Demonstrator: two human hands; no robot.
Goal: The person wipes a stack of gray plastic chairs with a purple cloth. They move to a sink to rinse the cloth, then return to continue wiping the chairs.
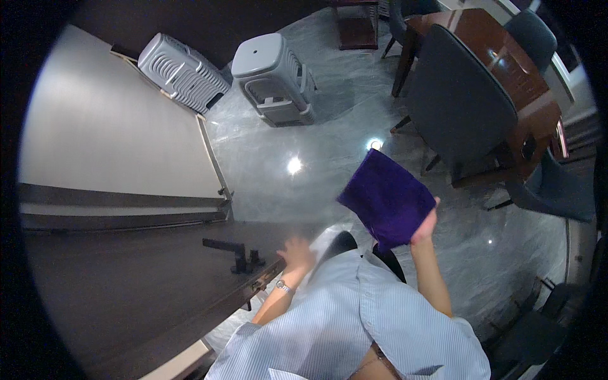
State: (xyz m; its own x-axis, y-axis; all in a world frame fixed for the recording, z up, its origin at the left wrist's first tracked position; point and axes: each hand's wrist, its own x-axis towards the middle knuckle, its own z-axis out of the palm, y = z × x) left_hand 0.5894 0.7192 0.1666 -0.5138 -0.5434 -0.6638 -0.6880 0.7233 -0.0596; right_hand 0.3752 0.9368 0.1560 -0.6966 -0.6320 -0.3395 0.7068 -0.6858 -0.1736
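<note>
A folded purple cloth (389,199) is in my right hand (425,228), which grips it by its lower right edge. The cloth hangs over the floor in front of my body. My left hand (299,256), slightly blurred, is at the free edge of a dark door (156,280), with its fingers spread. Whether it presses on that edge is hard to see. A black lever handle (225,245) sticks out from the door beside this hand, and a metal latch plate (263,280) shows in the door's edge.
Two stacks of grey plastic stools, one upright (270,80) and one by the wall (183,71), stand ahead. To the right, dark upholstered chairs (456,99) surround a glossy brown table (532,80). Glossy grey tile floor (266,190) reflects ceiling lights. A pale panel (118,128) stands left.
</note>
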